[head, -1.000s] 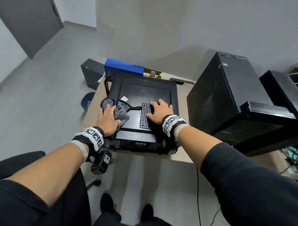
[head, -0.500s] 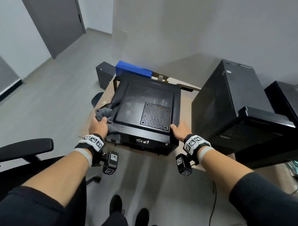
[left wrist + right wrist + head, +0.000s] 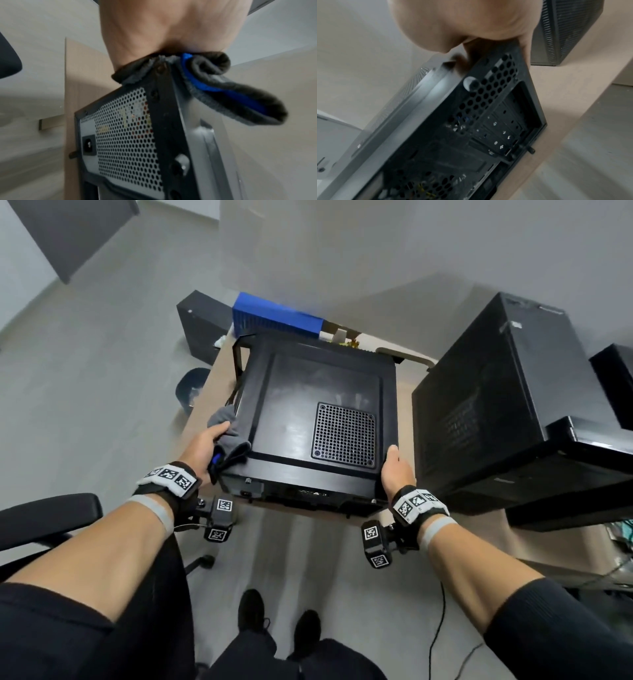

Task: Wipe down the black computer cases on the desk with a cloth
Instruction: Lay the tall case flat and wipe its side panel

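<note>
A black computer case (image 3: 308, 419) lies on its side on the beige desk (image 3: 406, 392), its vented panel facing up and its rear end toward me. My left hand (image 3: 205, 446) grips the near left corner with the grey cloth (image 3: 227, 440) bunched between palm and case. The left wrist view shows the cloth (image 3: 223, 86), blue-edged, folded over the case's rear corner (image 3: 123, 128). At the near right corner, my right hand (image 3: 394, 470) holds the case, thumb on top. In the right wrist view its fingers (image 3: 526, 44) wrap the case's edge (image 3: 471, 121).
A tall black tower case (image 3: 496, 412) stands close on the right, with another black case (image 3: 613, 385) beyond it. A blue box (image 3: 274, 314) sits behind. A dark bin (image 3: 190, 385), a black box (image 3: 202, 323) and a chair armrest (image 3: 44, 518) are on the left.
Both hands left the top panel and took hold of the case's near corners, the left carrying the cloth along. The case's near end now sits higher and closer to me.
</note>
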A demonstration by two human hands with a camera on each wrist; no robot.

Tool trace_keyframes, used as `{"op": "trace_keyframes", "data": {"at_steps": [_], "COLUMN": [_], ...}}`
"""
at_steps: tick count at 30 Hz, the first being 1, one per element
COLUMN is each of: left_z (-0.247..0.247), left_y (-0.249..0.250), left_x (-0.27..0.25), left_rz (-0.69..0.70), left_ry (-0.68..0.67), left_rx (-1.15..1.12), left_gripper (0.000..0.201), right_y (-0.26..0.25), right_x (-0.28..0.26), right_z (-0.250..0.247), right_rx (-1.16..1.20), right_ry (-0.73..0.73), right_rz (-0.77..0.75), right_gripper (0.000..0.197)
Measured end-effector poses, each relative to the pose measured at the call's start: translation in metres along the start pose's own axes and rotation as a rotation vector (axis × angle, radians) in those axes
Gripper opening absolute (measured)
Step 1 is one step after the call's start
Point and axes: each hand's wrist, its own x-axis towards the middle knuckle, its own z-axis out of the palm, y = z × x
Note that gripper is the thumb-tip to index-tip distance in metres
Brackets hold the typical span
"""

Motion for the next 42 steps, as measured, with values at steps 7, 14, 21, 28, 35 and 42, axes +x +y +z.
{"op": "trace_keyframes", "data": {"at_steps": [7,14,21,28,35,42], "left_z": [0.001,-0.014,-0.015,-0.069,-0.051,-0.055], "left_y": [0.000,-0.009,-0.041,-0.115,-0.154,-0.144], "left_x": [0.002,-0.013,-0.054,-0.048,-0.054,-0.053], "left_rz": [0.049,0.121,0.105,0.031,-0.244,-0.142], "left_ry": [0.028,0.140,0.260,0.466,0.400,0.322], "left_rx": [-0.047,-0.043,-0.084,-0.175,-0.197,-0.220], "left_gripper": [0.040,0.026,0.028,0.043,0.043,0.045], "right_y": [0.004,0.003,0.012,0.027,0.031,0.028], "right_x": [0.003,-0.008,-0.009,-0.006,-0.002,-0.004], "right_z": [-0.001,0.005,0.000,-0.004,0.001,0.002], "right_rx": [0.014,-0.053,-0.158,-0.228,-0.253,-0.206], "right_ry": [0.021,-0.036,-0.089,-0.151,-0.114,-0.096], "right_rz": [0.021,-0.051,-0.187,-0.327,-0.383,-0.335], "right_gripper": [0.064,0.060,0.061,0.058,0.059,0.059]}}
